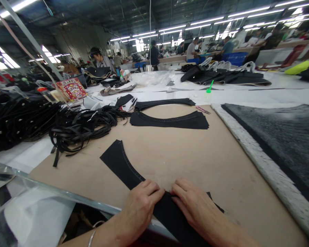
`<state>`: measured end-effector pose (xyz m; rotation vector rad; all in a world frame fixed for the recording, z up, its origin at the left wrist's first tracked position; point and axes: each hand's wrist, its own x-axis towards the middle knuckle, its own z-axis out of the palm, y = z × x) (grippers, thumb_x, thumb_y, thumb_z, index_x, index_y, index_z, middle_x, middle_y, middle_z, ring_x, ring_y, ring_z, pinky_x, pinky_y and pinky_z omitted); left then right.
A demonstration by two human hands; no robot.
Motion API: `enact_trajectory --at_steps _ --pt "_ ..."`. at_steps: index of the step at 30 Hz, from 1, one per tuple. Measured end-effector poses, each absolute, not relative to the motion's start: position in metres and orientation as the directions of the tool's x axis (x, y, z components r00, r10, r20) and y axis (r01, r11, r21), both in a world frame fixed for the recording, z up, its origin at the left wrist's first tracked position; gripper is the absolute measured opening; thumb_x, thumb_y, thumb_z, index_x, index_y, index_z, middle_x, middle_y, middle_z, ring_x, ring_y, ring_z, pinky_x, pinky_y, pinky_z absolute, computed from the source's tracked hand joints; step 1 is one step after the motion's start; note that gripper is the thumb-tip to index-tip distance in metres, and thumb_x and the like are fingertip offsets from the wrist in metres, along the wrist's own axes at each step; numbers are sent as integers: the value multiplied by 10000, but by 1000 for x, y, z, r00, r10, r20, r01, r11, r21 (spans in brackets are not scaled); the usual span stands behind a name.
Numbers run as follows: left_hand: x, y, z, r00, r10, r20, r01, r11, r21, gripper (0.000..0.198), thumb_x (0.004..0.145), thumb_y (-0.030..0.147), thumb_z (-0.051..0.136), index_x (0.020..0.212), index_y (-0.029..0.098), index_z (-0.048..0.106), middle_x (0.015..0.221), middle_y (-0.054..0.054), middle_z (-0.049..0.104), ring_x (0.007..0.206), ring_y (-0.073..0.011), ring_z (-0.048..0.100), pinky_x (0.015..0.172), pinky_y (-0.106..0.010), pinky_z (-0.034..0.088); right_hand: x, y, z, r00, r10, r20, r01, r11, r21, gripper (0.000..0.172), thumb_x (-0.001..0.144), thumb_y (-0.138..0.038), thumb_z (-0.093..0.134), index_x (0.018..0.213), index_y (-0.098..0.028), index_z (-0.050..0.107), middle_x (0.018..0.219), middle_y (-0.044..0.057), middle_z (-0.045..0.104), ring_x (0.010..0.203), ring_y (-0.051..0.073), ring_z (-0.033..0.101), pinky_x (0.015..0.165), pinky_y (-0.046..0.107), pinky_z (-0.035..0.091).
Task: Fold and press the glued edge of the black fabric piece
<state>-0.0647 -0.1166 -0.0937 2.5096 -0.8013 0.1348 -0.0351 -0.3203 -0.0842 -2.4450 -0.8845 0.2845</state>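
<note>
A curved black fabric piece [118, 161] with a line of stitching along its inner edge lies at the table's front edge. My left hand [144, 199] grips it near the middle, thumb and fingers pressed together. Close beside it, my right hand [187, 199] has its fingers bent onto the black fabric, pinching its upper edge. The near part of the fabric hangs toward me, partly under my right hand. Farther back lie a stack of similar curved black pieces [170, 121] and another curved stack [164, 102].
Black strips [84, 127] lie tangled at the left, beside piled black pieces [18, 120]. Small pink-handled snips [203, 109] rest behind the stacks. A grey-black sheet [278, 144] covers the right side. The table's metal edge [92, 202] runs in front. People work in the background.
</note>
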Motion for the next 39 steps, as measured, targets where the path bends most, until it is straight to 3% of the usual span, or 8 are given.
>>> enact_trajectory --at_steps 4,17,22,26,31,36,39 --pt "-70 -116 -99 812 -522 261 -583 -707 401 357 928 80 370 1208 154 578 979 -80 618 903 -205 536 816 -338 514 -36 -330 -85 762 647 -25 533 -650 -542 173 926 -77 436 898 -197 558 955 40 554 882 204 533 794 360 435" --pt "-70 -119 -101 802 -515 303 -597 -710 374 356 941 120 374 1179 211 622 916 -74 596 854 -212 521 730 -337 512 -35 -346 -82 782 623 -12 478 -613 -629 129 901 -96 510 863 -202 572 930 17 562 886 179 522 802 318 402" --pt "-70 -121 -103 776 -530 342 -630 -670 392 299 959 125 390 1150 190 611 1046 -72 609 959 -208 531 854 -353 487 -36 -355 -86 760 650 -1 499 -584 -640 129 927 -119 474 881 -201 563 930 21 549 885 181 512 804 325 398" --pt "-67 -123 -99 775 -564 286 -631 -662 405 280 956 114 392 1136 175 598 954 -56 613 879 -196 532 813 -338 485 -34 -357 -86 758 652 2 492 -569 -659 136 940 -135 460 878 -204 560 925 23 544 887 181 514 803 324 404" --pt "-64 -130 -87 825 -542 159 -552 -711 436 428 894 31 377 1244 215 543 906 -49 569 857 -205 504 781 -349 483 -34 -357 -82 786 618 -23 427 -570 -702 162 893 -79 494 968 -210 551 993 26 547 941 180 519 839 323 411" --pt "-58 -148 -82 876 -461 138 -462 -724 512 290 872 84 512 1093 236 623 941 -34 585 898 -207 518 846 -381 456 -33 -358 -83 824 564 -52 374 -610 -698 207 842 -68 562 997 -205 547 1005 24 562 958 185 515 860 337 407" --pt "-54 -159 -83 873 -473 120 -451 -689 567 333 839 21 487 1058 219 642 937 -34 595 896 -194 531 841 -344 466 -31 -357 -80 829 553 -88 358 -645 -675 149 827 -81 598 918 -193 561 957 17 577 920 189 515 839 345 405"
